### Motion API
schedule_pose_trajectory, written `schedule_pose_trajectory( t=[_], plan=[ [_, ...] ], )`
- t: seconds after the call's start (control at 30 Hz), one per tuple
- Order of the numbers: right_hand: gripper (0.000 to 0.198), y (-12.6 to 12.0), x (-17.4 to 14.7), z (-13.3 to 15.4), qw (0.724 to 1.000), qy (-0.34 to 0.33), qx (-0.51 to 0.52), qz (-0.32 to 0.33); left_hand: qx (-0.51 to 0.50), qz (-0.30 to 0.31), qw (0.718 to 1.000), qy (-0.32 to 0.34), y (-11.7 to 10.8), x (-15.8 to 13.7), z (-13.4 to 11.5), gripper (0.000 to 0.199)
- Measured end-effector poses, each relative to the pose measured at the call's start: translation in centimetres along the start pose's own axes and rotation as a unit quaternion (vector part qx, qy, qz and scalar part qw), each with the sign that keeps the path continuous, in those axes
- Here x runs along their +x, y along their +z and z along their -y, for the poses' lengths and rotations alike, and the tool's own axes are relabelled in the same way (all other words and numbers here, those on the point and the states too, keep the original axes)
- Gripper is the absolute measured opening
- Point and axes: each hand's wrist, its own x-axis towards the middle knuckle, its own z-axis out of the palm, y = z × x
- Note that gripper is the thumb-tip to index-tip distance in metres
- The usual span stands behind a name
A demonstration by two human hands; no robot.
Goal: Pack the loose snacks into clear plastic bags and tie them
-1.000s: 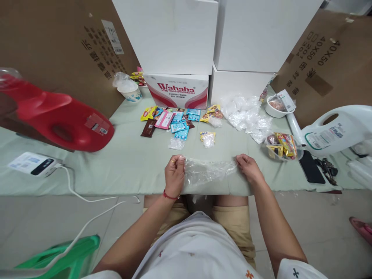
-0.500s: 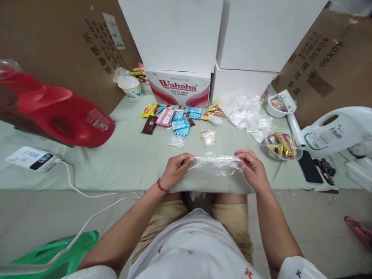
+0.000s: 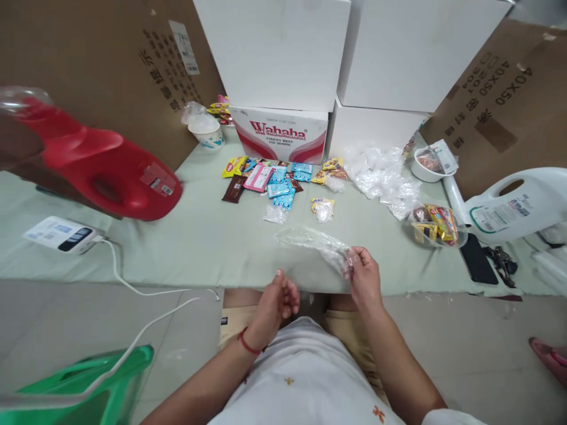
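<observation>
A clear plastic bag (image 3: pixel 315 242) stretches to the left from my right hand (image 3: pixel 364 276), whose fingers are closed on its right end. My left hand (image 3: pixel 278 304) is at the table's front edge, off the bag, with curled fingers held apart and nothing visible in them. Beyond the bag lie a small clear packet (image 3: pixel 275 213) and a yellow packet (image 3: pixel 322 209) with clear plastic over it. Behind these is a pile of snack packets, among them blue sachets (image 3: pixel 280 189), a pink packet (image 3: pixel 258 177) and a dark brown bar (image 3: pixel 234 188).
Crumpled clear bags (image 3: pixel 381 174) lie right of the packets, near a clear bowl of snacks (image 3: pixel 436 227) and a black phone (image 3: pixel 478 260). A red jug (image 3: pixel 115 171) and a white device (image 3: pixel 62 234) with a cable stand left. A Wahaha carton (image 3: pixel 279 136) is at the back.
My left hand has let go of the clear bag and drawn back toward my body. My right hand keeps its end, moved slightly left and down, and the bag now slants.
</observation>
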Motion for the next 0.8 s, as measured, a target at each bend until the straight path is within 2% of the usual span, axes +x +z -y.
schedule_pose_trajectory(
  t=[0.03,0.13,0.23,0.4,0.57,0.63,0.7,0.8],
  plan=[
    [0.036,0.4,-0.7,-0.5,1.0,-0.008,-0.01,0.009,-0.006,0.017,1.0,-0.017,1.0,0.1,-0.2,0.073],
    [0.036,1.0,-2.3,-1.5,0.999,0.006,-0.021,0.049,-0.031,0.0,0.999,-0.025,3.3,1.8,-1.6,0.065],
    [0.038,0.2,-1.9,-1.2,0.997,0.048,-0.005,0.057,-0.024,0.016,1.0,-0.008,3.9,3.5,-2.2,0.058],
    [0.044,-3.9,1.9,2.1,0.996,0.07,0.025,0.047,0.063,0.084,0.994,-0.018,1.6,3.8,-2.2,0.056],
    [0.04,-7.3,5.9,4.9,0.99,0.104,-0.018,0.099,0.123,0.124,0.983,-0.048,-1.5,4.4,-4.3,0.055],
    [0.037,-7.7,7.2,5.2,0.984,0.135,-0.039,0.109,0.145,0.131,0.979,-0.064,-2.3,4.7,-4.9,0.055],
    [0.033,-7.5,8.1,4.8,0.982,0.158,-0.037,0.092,0.164,0.143,0.973,-0.077,-2.7,4.8,-5.1,0.052],
    [0.03,-6.5,9.3,3.6,0.989,0.125,-0.061,0.041,0.165,0.157,0.969,-0.092,-2.7,4.9,-4.8,0.047]
  ],
)
